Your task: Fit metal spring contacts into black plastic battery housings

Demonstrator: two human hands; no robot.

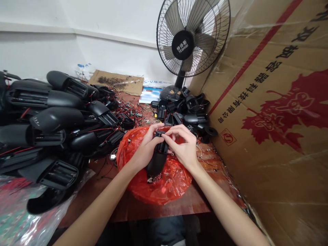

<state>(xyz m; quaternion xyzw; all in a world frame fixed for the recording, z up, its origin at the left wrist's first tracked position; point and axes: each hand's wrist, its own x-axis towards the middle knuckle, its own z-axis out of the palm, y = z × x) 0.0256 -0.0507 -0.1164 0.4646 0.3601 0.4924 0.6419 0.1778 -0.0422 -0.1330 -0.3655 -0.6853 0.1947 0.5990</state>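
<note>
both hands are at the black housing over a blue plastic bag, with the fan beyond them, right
The plastic bag is red, not blue, as the head view shows. The left hand and right hand are at the black housing over it, with the fan beyond them.

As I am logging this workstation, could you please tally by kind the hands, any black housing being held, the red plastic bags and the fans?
Hands: 2, the left hand and the right hand
Held black housing: 1
Red plastic bag: 1
Fan: 1
Total: 5
</note>
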